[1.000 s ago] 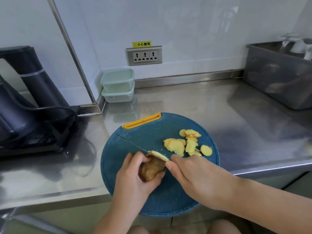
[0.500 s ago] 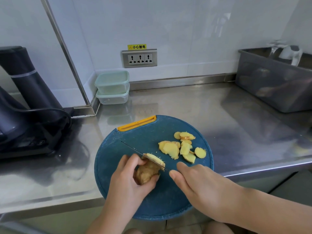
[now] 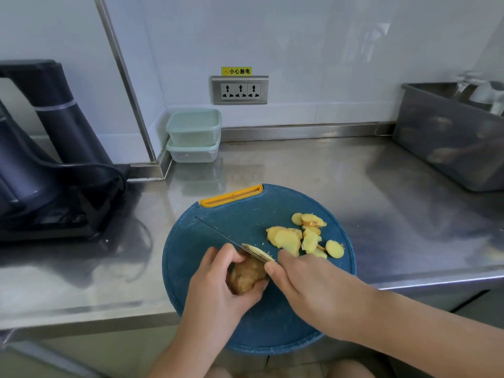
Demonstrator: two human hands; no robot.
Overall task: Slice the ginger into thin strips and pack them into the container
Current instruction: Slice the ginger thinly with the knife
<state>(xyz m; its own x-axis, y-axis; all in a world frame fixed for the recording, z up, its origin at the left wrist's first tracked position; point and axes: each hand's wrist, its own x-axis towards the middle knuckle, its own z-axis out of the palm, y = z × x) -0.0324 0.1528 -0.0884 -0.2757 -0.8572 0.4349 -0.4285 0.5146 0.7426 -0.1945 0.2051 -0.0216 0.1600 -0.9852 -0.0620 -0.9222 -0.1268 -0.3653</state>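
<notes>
A round blue cutting board (image 3: 212, 233) with an orange handle slot lies at the counter's front edge. My left hand (image 3: 218, 285) grips a brown ginger root (image 3: 246, 275) on the board. My right hand (image 3: 313, 290) holds a knife (image 3: 221, 236), whose thin blade points to the far left and sits in the ginger's right end, where a pale slice (image 3: 259, 252) stands against the blade. Several yellow ginger slices (image 3: 297, 237) lie in a loose heap on the board's right part. Two stacked lidded containers (image 3: 194, 135) stand in the back corner.
A dark appliance (image 3: 41, 159) with a cable stands at the left on the steel counter (image 3: 354, 186). A grey bin (image 3: 452, 137) with dishes sits at the back right. A wall socket (image 3: 240, 90) is above the containers.
The blade has gone down into the ginger's right end, freeing another slice. Both hands stay in place on the board; the view has shifted slightly.
</notes>
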